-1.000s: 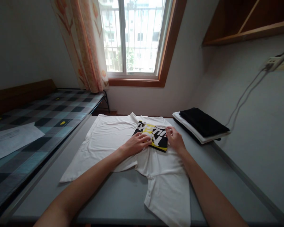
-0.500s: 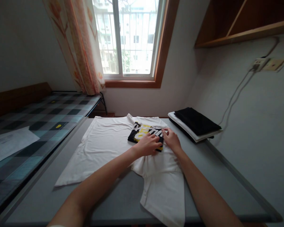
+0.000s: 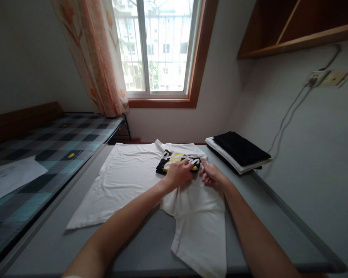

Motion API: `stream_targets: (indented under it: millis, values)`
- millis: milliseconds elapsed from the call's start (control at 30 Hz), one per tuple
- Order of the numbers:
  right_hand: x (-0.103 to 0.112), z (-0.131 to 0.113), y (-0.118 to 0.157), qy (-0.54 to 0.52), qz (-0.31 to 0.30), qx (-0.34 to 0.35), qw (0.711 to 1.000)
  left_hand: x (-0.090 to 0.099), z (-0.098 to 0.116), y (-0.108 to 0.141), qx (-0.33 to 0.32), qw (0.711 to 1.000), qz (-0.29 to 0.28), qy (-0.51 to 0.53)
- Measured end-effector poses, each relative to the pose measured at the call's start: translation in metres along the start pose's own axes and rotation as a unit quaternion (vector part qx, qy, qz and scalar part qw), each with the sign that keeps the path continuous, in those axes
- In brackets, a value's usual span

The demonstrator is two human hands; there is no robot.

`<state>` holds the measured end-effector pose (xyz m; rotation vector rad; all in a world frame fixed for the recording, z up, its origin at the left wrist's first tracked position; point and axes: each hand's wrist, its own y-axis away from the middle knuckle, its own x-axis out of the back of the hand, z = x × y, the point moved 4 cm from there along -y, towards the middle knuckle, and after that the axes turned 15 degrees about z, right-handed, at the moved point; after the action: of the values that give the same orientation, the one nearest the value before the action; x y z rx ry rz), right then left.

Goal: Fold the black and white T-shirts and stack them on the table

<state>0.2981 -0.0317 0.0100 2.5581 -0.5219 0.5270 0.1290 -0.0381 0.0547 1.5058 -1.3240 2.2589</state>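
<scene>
The cloth (image 3: pixel 174 156) is laid on the shirt (image 3: pixel 127 181), over the worktop (image 3: pixel 145 239). The fingers of the left hand (image 3: pixel 179 173) are bent over the cloth; those of the right hand (image 3: pixel 211 173) are part-curled at its right end; any grip cannot be told. Edges could be skewed by uneven pull, or the shirt creased if caught.

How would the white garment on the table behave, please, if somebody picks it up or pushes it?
The white garment would probably hang floppy, since soft wrinkles run across it. It is likely light for its size, because the cloth looks thin. Pushed, it may bunch up, as it lies loosely spread on the grey table.
</scene>
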Motion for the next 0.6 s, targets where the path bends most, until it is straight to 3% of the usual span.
stream_targets:
  millis: [100, 233, 300, 400, 500, 600]
  values:
    - [-0.007, -0.007, 0.011, -0.112, -0.024, -0.042, 0.993, 0.009, -0.003, -0.005, 0.023, 0.999, 0.032, 0.008]
    - [-0.024, -0.016, 0.027, -0.229, -0.099, -0.045, 0.967, 0.011, 0.001, -0.005, -0.043, 0.998, -0.005, 0.041]
    - [-0.029, -0.018, 0.03, -0.264, -0.084, -0.02, 0.96, 0.011, 0.003, -0.003, -0.084, 0.993, -0.045, 0.07]
    - [-0.034, -0.017, 0.03, -0.271, -0.012, 0.01, 0.962, 0.02, -0.001, -0.006, -0.104, 0.983, -0.073, 0.133]
    - [-0.038, -0.019, 0.028, -0.258, 0.022, 0.031, 0.965, 0.035, -0.021, -0.015, -0.055, 0.98, -0.019, 0.188]
    - [-0.033, -0.034, 0.023, -0.229, 0.044, 0.061, 0.97, 0.042, -0.057, -0.022, 0.061, 0.966, 0.088, 0.237]
